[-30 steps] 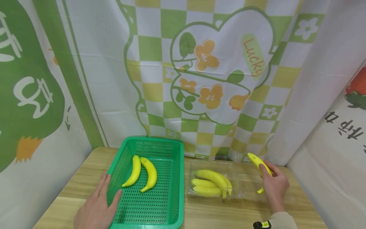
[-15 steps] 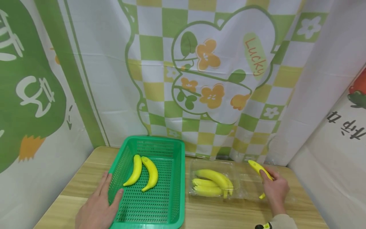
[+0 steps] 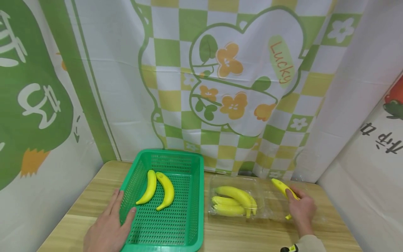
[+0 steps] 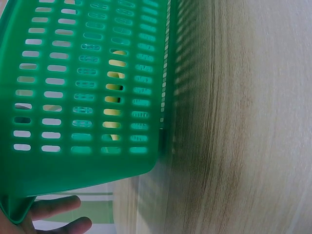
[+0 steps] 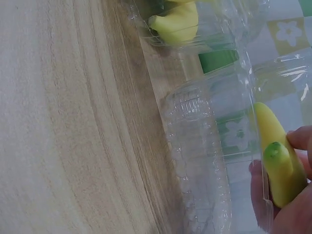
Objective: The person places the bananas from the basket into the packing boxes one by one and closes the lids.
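In the head view my right hand [image 3: 303,209] grips a yellow banana [image 3: 281,187] between thumb and fingers, at the right of the table. The right wrist view has this banana [image 5: 276,156] close beside a clear plastic wall, with fingers partly seen through the plastic. My left hand [image 3: 108,224] rests at the left rim of a green perforated basket [image 3: 196,224], fingers straight and thumb over the inner side. Two bananas [image 3: 165,191] lie in the basket. Several bananas [image 3: 233,196] sit in a clear plastic container [image 3: 217,180] between basket and right hand.
A second clear, see-through plastic section [image 5: 195,161] lies under and beside my right hand. The wood-grain table [image 3: 233,238] ends against a green checked curtain [image 3: 217,147] at the back. Printed cloth walls stand at both sides.
My right hand has lowered the banana towards the clear plastic on the table. My left hand keeps its place at the basket rim, and the view has shifted slightly.
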`<state>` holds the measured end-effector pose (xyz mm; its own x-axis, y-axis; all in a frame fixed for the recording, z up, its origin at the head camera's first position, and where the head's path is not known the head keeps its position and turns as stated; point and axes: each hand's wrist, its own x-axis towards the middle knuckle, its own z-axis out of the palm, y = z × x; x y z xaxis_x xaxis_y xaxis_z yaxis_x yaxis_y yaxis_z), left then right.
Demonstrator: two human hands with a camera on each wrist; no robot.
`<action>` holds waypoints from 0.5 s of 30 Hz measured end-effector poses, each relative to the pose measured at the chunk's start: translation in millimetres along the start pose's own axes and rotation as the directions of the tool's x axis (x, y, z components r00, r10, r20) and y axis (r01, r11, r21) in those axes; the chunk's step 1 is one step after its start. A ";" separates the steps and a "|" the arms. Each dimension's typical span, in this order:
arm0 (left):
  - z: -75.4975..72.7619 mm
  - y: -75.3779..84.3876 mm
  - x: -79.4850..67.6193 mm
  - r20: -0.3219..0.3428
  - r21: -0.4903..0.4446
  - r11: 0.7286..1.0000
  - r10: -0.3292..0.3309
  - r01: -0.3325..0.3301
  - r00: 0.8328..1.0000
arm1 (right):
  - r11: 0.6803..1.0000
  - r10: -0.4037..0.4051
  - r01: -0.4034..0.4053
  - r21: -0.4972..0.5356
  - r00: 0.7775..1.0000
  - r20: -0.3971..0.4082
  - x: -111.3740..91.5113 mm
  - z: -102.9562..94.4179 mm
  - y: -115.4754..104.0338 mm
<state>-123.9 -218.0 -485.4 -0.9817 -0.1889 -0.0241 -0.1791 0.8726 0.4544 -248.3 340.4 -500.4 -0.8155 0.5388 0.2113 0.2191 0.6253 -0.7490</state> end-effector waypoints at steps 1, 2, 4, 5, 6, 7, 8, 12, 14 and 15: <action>0.1 -0.1 -0.2 -0.002 0.000 1.000 0.001 -0.001 1.000 | 1.000 -0.001 0.001 -0.007 1.000 0.007 0.0 -0.1 0.0; 0.1 -0.1 -0.3 -0.003 0.000 1.000 0.002 -0.002 1.000 | 1.000 -0.003 0.003 -0.015 1.000 0.015 0.1 -0.2 0.0; 0.1 -0.2 -0.4 -0.004 -0.001 1.000 0.000 0.000 1.000 | 0.999 -0.004 0.005 -0.031 1.000 0.029 0.4 -0.2 0.2; 0.1 -0.2 -0.3 -0.003 0.000 1.000 0.000 0.000 1.000 | 0.999 -0.004 0.005 -0.033 0.999 0.034 0.6 -0.1 0.4; 0.1 -0.2 -0.3 -0.001 -0.001 1.000 -0.001 0.001 1.000 | 0.999 -0.004 0.005 -0.038 0.999 0.038 0.8 0.1 0.6; 0.0 -0.1 -0.1 0.001 0.000 1.000 -0.002 0.002 1.000 | 0.999 0.000 0.002 -0.041 0.999 0.045 0.8 0.3 0.8; -0.1 0.0 0.0 0.004 0.000 1.000 -0.003 0.003 1.000 | 0.999 0.002 0.000 -0.044 0.999 0.052 0.8 0.5 1.0; -0.5 0.3 0.6 0.017 -0.002 1.000 -0.011 0.011 1.000 | 0.999 0.016 -0.012 -0.052 0.997 0.079 0.5 1.0 1.2; -0.8 0.2 0.9 0.025 -0.003 1.000 -0.015 0.016 1.000 | 0.998 0.019 -0.014 -0.055 0.996 0.090 0.6 1.2 1.0; -0.8 -0.1 1.0 0.027 -0.004 1.000 -0.017 0.017 0.999 | 0.998 0.025 -0.019 -0.059 0.995 0.094 0.8 1.3 1.2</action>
<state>-124.8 -218.6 -484.7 -0.9799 -0.1915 -0.0561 -0.1957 0.8672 0.4578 -249.4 340.8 -502.0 -0.8567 0.4985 0.1326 0.2658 0.6468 -0.7148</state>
